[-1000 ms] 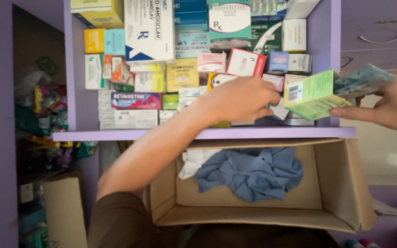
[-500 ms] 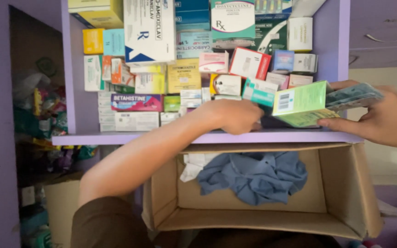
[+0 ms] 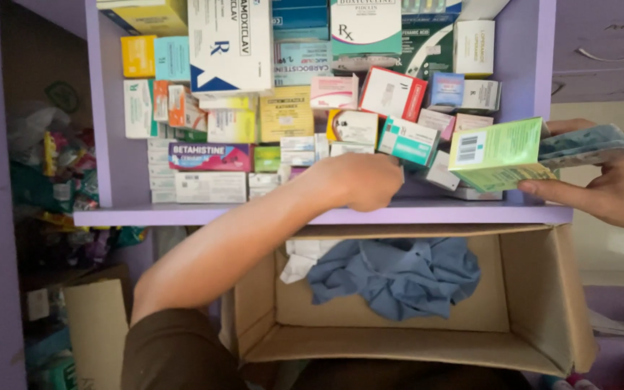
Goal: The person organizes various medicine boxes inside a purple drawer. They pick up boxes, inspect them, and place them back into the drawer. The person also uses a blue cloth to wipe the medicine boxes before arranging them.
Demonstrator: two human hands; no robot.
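Note:
My right hand [image 3: 615,189] grips a light green medicine box [image 3: 496,155] together with a flat teal packet [image 3: 588,144], held at the right end of a purple shelf [image 3: 182,215]. My left hand [image 3: 362,180] reaches over the shelf's front edge with its fingers curled away from me. It rests low among the small boxes, just left of a tilted teal-and-white box [image 3: 407,141]. Whatever lies under its fingers is hidden. The shelf is packed with several stacked medicine boxes [image 3: 254,108].
An open cardboard box [image 3: 550,296] stands below the shelf with a crumpled blue cloth [image 3: 399,278] and a white cloth [image 3: 305,256] inside. A smaller cardboard box [image 3: 95,325] and coloured bags [image 3: 45,166] fill the dark recess on the left.
My left hand dropped from the upper boxes to the shelf's front edge, uncovering the teal-and-white box. My right hand dipped left with the green box, then drew back right.

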